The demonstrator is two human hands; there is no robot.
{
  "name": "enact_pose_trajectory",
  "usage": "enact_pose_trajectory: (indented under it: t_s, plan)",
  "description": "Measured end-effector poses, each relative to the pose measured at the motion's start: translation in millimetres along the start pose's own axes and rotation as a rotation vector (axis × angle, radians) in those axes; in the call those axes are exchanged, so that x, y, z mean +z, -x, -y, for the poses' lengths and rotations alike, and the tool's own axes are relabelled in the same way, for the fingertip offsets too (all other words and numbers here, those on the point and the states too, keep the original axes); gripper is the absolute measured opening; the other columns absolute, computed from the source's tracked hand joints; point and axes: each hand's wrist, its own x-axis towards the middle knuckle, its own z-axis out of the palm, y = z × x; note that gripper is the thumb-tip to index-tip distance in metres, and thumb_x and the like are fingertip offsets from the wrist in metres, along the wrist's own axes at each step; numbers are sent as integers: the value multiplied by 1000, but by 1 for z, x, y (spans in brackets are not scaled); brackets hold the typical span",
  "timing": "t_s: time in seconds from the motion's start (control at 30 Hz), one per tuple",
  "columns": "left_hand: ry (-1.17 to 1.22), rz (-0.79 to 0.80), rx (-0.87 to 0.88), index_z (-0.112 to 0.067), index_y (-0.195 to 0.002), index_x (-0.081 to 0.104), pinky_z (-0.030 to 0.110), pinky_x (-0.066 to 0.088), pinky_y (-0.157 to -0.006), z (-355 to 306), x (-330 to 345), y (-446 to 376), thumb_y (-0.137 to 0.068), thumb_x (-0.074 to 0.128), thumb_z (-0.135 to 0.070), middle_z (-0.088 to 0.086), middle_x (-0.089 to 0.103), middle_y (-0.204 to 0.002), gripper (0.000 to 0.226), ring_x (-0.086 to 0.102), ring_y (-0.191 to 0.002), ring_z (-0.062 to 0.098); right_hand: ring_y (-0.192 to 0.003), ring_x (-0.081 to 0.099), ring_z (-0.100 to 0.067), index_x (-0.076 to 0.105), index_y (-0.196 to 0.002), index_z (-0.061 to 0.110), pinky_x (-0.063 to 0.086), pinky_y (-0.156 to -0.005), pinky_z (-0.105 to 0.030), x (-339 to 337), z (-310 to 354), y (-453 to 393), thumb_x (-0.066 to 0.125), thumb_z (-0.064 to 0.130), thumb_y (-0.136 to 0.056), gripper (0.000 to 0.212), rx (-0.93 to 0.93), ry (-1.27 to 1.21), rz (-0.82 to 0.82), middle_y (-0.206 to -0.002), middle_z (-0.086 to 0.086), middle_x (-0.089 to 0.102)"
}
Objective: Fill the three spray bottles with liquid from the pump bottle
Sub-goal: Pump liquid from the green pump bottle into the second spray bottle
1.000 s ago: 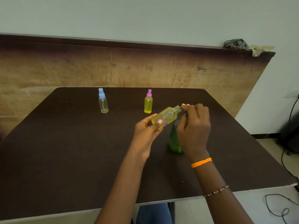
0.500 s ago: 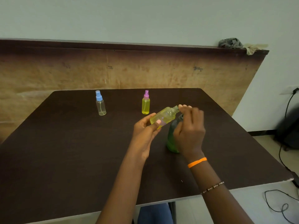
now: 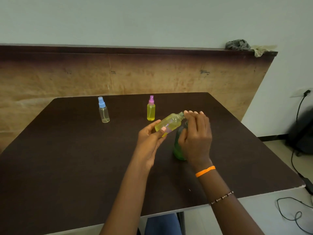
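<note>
My left hand (image 3: 149, 141) grips a small uncapped spray bottle (image 3: 171, 123) holding yellow liquid, tilted with its open neck pointing up and right. Its neck meets the fingertips of my right hand (image 3: 196, 138), which curls over the top of the green pump bottle (image 3: 177, 150) standing on the dark table (image 3: 67, 158). The pump head is hidden under that hand. A pink-capped spray bottle (image 3: 150, 112) full of yellow liquid stands upright behind. Further left, a blue-capped spray bottle (image 3: 103, 112) stands upright and looks nearly empty.
A wooden board (image 3: 152, 77) rises behind the table, with rags (image 3: 237, 44) on its top right corner. Cables (image 3: 294, 214) lie on the floor at the right, beside a dark bag (image 3: 303, 133).
Both hands keep the same hold on the tilted bottle and the pump bottle. Only the camera view has shifted slightly.
</note>
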Motion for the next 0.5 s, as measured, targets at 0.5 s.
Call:
enact_pose_trajectory:
  t_s: [0.5]
  plan:
    - [1, -20, 11, -2, -131, 48, 23, 51, -84, -2, 6, 1, -90, 54, 0, 7, 63, -115, 42, 61, -106, 15, -90, 52, -25, 66, -98, -7, 34, -108, -42, 2, -1, 4, 38, -6, -76, 35, 21, -94, -4, -87, -18, 61]
